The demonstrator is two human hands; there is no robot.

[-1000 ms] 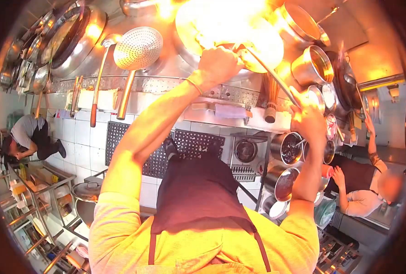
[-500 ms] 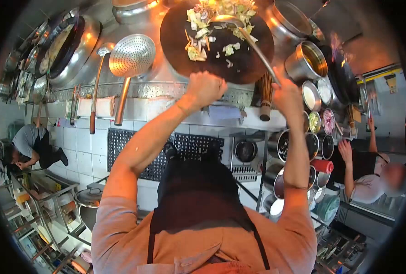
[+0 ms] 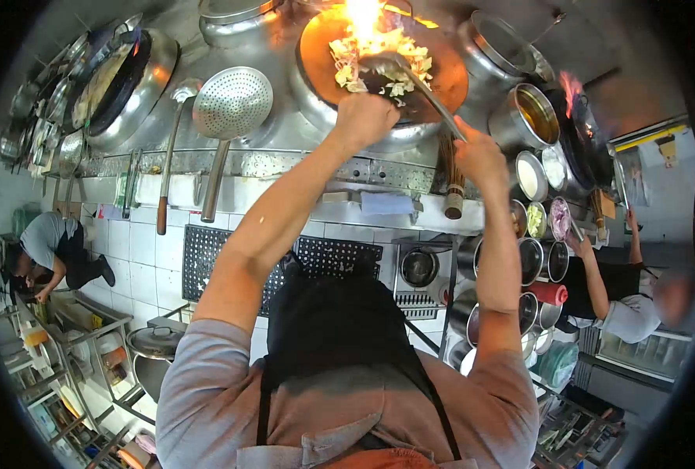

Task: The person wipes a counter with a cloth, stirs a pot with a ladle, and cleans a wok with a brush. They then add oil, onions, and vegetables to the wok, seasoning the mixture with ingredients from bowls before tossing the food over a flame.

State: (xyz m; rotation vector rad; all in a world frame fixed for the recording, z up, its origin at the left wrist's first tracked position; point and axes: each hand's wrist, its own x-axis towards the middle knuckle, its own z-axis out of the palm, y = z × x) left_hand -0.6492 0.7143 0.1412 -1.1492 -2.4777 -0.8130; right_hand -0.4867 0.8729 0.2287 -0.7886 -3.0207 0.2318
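Observation:
My left hand is closed in a fist at the near edge of the wok, gripping it there; the fingers hide the exact hold. In my right hand is the handle of a metal ladle, whose bowl rests over the food inside the wok. Chopped cabbage-like vegetables lie around that bowl. A bright flame flares at the wok's far side, and the metal burner ring shows below the wok.
Left of the wok lie a perforated strainer and another ladle. A bamboo brush stands at the counter edge. On the right are a pot of amber liquid and bowls of ingredients. Co-workers work at both sides.
The wok and my left hand have moved away and slightly right, baring the burner ring. Flame has flared up in the wok. My right hand has shifted slightly left with the ladle.

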